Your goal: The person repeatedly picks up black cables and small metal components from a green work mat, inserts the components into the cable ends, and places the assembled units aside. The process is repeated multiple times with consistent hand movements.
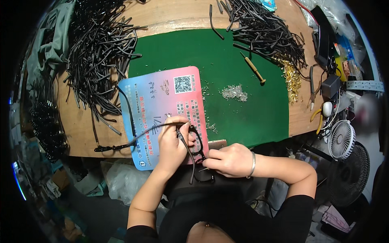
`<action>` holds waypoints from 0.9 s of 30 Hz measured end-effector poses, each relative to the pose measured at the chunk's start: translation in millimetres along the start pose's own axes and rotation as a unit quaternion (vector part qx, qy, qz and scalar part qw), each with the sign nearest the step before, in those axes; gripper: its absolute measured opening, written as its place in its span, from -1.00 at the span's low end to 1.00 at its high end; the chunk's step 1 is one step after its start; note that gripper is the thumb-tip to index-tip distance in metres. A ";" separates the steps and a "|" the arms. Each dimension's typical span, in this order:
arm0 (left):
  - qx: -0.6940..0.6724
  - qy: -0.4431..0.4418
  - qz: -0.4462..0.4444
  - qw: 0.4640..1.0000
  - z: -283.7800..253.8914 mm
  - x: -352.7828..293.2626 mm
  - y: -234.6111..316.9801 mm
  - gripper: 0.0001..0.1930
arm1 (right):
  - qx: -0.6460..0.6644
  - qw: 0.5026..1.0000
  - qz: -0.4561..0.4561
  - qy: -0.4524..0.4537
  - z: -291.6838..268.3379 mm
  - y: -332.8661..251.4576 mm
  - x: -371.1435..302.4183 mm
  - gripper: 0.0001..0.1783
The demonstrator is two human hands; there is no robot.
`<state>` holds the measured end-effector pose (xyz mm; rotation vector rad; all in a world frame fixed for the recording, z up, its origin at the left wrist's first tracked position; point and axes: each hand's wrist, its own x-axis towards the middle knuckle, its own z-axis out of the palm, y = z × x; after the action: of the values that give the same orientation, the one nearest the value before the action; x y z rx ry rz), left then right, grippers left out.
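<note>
Near the front edge of the table, my left hand [172,139] is closed around a black eyeglass frame [198,138]. One thin temple arm stretches out to the left of it; another points down toward me. My right hand [231,160] pinches at the near part of the frame, thumb and forefinger pressed together. Any small part between those fingertips is hidden. Under my left hand lies a blue-and-pink printed mat [162,93], with small metal pieces [163,88] on it. A loose black temple arm [127,107] rests along its left side.
On the green cloth [259,117] are a silver pile of tiny screws [235,93] and a brass screwdriver [254,69]. Gold-coloured small parts [291,79] lie at the right. Black temple arms heap up at left [95,60] and right [271,34]. A white fan [342,139] stands right.
</note>
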<state>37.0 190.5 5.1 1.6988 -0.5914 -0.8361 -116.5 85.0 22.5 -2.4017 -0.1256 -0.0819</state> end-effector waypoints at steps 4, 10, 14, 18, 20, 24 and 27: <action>0.015 0.011 0.033 0.999 -0.3 -0.5 -1.0 -0.93 | -0.015 0.993 0.114 0.020 -30.3 7.9 -2.9 -0.58; 0.109 -0.002 0.116 0.987 0.4 -3.5 -13.9 -0.92 | -0.147 0.972 0.183 -0.027 -22.2 6.8 -1.0 -0.38; 0.133 0.010 0.147 0.980 7.5 -1.3 -5.4 -0.90 | -0.088 0.974 0.206 0.001 -31.7 7.0 -9.1 -0.44; 0.186 -0.013 0.180 0.966 1.7 1.3 -7.0 -0.85 | 0.030 0.963 0.259 0.064 -41.1 13.3 -17.4 -0.62; 0.187 -0.023 0.188 0.964 -0.3 1.8 -5.0 -0.81 | -0.015 0.973 0.228 0.040 -49.4 14.2 -16.1 -0.61; 0.203 -0.029 0.186 0.961 0.5 -4.2 -10.0 -0.84 | -0.139 0.963 0.225 0.050 -34.5 12.8 -14.6 -0.55; 0.173 -0.026 0.172 0.969 1.3 -5.2 -10.6 -0.88 | -0.196 0.957 0.201 0.074 -25.5 12.1 -15.8 -0.50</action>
<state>32.4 196.5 -4.0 1.8153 -1.0837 -0.5492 -131.5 57.9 31.8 -2.7521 0.4925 -0.1045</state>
